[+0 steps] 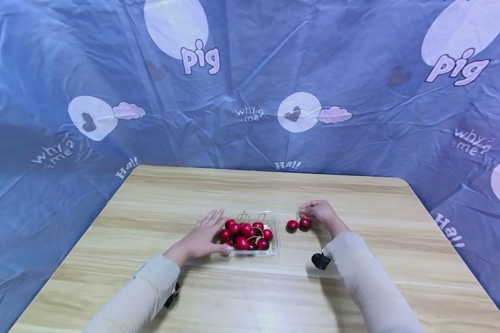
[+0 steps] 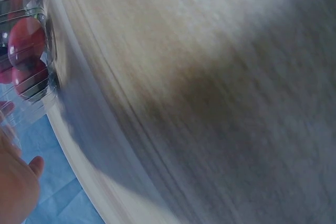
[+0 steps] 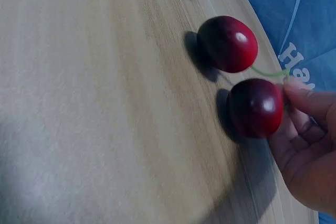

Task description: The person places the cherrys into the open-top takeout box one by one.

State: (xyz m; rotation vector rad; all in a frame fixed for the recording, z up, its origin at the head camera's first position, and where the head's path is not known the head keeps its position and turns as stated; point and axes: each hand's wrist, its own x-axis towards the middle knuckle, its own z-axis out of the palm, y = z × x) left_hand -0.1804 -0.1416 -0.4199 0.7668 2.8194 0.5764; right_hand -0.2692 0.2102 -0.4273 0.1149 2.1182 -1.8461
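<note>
A clear plastic tray (image 1: 276, 247) of several red cherries (image 1: 246, 233) sits at the middle of the wooden table (image 1: 191, 194). My left hand (image 1: 210, 229) lies flat against the tray's left side with straight fingers, the thumb at its front corner. In the left wrist view the tray (image 2: 31, 103) and its cherries (image 2: 23, 40) show blurred above my left hand (image 2: 16, 182). To the right of the tray, two cherries (image 1: 297, 225) rest on the table. My right hand (image 1: 306, 212) pinches their green stems. The right wrist view shows both cherries (image 3: 228, 43) (image 3: 255, 107), with my fingertips (image 3: 307, 100) on the stem ends.
A blue printed cloth (image 1: 250, 92) hangs behind and around the table. Bare wood stretches in front of the tray and to both sides. The table's far edge (image 1: 275, 170) lies well behind the tray.
</note>
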